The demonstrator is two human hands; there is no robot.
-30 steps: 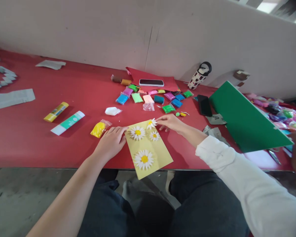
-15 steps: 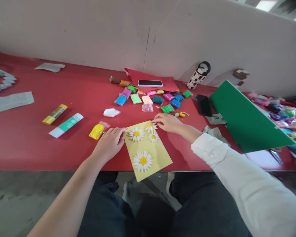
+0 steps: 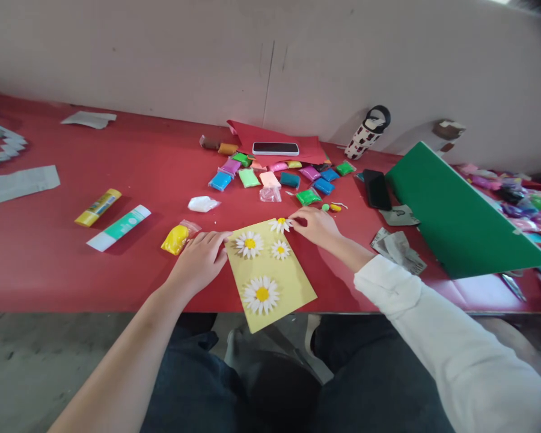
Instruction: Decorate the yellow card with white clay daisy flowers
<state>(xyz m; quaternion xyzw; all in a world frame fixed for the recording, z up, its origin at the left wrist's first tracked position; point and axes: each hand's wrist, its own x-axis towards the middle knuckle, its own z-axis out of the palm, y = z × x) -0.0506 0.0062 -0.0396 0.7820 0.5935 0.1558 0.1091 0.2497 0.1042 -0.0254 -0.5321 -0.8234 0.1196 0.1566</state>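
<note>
**Daisy at the card's far edge**

The left hand (image 3: 201, 258) lay flat, fingers loosely together, on the left edge of the card (image 3: 291, 282), near a yellow bag (image 3: 175, 238). The right hand (image 3: 314, 225) had curled fingertips touching the daisy (image 3: 280, 225) at the card's far edge. Whether they pinched it could not be told. 3 other daisies (image 3: 262, 294) sat on the card, which overhung the table (image 3: 49, 258).

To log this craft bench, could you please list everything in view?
Table: one, red, under everything.
Card: one, yellow, near edge.
Daisies: four, white, on card.
Glue sticks: two, yellow and green-white, left.
Clay packets: many, mixed colours, behind card.
Phones: two, dark, near packets.
Bottle: one, spotted, by wall.
Board: one, green, right.
Left hand: on card's left edge.
Right hand: touching top daisy.
</note>
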